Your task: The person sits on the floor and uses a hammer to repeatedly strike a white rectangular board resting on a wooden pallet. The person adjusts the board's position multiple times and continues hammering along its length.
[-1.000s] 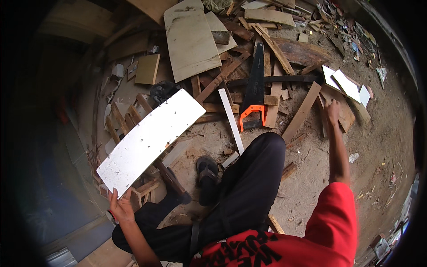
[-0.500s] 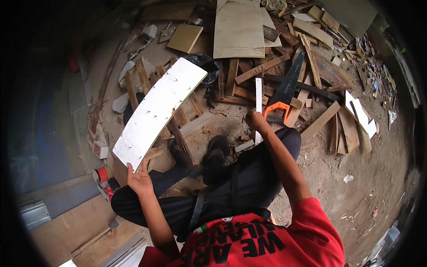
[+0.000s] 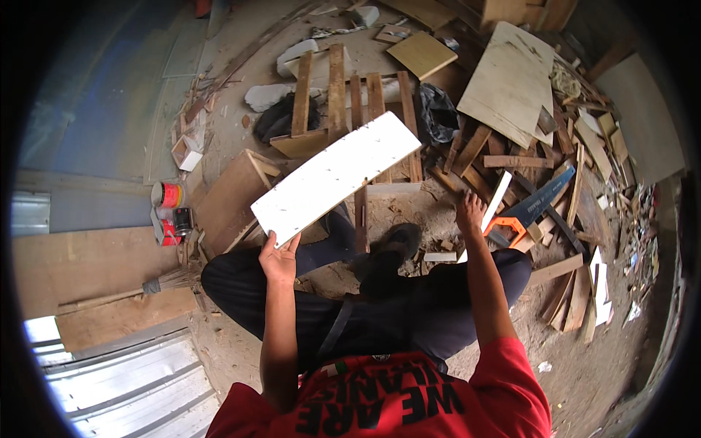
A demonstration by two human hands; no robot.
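Pointing up-frame, the left hand is pinching a white board; centre-right, the right hand is curving beside a white strip, grip unclear.

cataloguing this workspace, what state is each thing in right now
Long white rectangular board, held at its near end
Bare left hand, closed on the board's end
Bare right hand, beside narrow white strip, contact unclear
Orange-handled dark-bladed handsaw, lying on wood scraps, unheld
Black plastic bag, crumpled
Tan bristle broom, lying down
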